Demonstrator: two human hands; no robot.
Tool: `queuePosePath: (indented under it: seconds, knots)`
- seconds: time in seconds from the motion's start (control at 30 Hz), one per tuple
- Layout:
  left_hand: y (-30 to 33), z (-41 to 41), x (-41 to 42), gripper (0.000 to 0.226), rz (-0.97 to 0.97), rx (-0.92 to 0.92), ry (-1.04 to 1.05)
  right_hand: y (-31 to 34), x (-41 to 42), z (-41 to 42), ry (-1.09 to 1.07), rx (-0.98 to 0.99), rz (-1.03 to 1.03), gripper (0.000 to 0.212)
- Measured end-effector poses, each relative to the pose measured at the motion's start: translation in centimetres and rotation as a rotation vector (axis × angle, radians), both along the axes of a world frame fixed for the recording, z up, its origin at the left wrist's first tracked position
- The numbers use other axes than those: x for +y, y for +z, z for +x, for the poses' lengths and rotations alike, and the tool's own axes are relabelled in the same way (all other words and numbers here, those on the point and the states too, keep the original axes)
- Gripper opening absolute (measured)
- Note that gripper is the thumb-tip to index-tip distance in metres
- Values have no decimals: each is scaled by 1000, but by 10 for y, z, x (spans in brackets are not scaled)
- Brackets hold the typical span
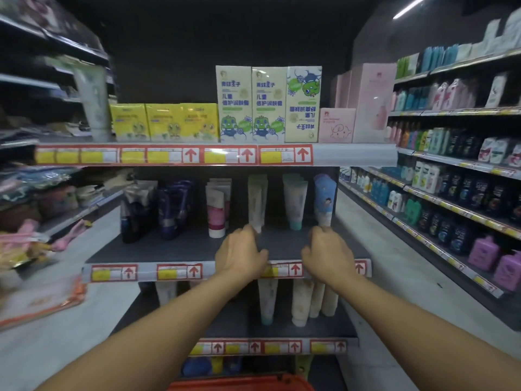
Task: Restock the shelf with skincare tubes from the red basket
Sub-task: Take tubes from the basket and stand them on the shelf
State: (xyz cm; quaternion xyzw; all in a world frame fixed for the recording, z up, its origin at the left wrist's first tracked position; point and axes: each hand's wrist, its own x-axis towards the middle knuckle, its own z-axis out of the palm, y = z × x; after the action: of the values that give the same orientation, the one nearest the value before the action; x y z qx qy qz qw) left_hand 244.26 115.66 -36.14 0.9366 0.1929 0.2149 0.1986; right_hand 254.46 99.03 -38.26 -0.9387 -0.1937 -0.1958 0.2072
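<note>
Both my arms reach into the middle shelf of the end display. My left hand pinches the cap end of a pale green-white tube standing in its row. My right hand grips the bottom of a blue tube with a cartoon child at the shelf's right end. Between them stands a row of mint-capped white tubes. Pink-and-white tubes stand left of my left hand. The red basket shows only its rim at the bottom edge.
Dark purple pouches fill the middle shelf's left side. Yellow and green-white boxes and pink boxes line the top shelf. More tubes stand on the shelf below. Stocked aisle shelves run along the right, cluttered racks on the left.
</note>
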Motion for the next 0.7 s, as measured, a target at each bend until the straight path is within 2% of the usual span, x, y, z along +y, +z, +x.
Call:
queuePosePath:
  seconds: [0.17, 0.43, 0.7]
  knots:
    - [-7, -40, 14, 33, -10, -23, 34, -11, 19, -33, 92, -21, -10, 18]
    - [-53, -80, 37, 33, -82, -24, 96, -57, 57, -80, 210, -21, -30, 22]
    - [-132, -113, 53, 33, -145, 105, 133, -141, 78, -109, 318, 75, -146, 20]
